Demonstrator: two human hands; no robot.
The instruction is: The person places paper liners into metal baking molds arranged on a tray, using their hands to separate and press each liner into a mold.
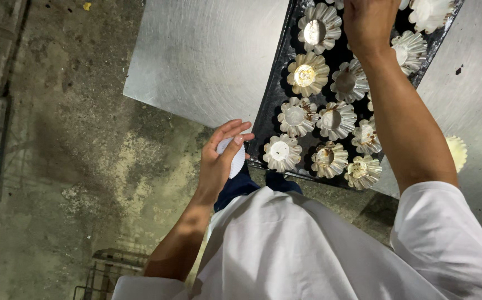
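Left hand [219, 158]: fingers [231, 145] curled closed around white paper cups [236, 161]. Right hand [370, 22]: fingers past frame edge, cannot tell grip; fluted tins [306, 73] on dark tray [271, 94] beside it.

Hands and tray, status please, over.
Left hand holds white paper liners by tray edge. Right hand reaches over fluted moulds at far end; its grip unclear. Nothing in the way.

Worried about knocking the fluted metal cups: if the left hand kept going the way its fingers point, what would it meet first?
Probably the near edge of the dark baking tray, just beyond the left hand; depth is unclear.
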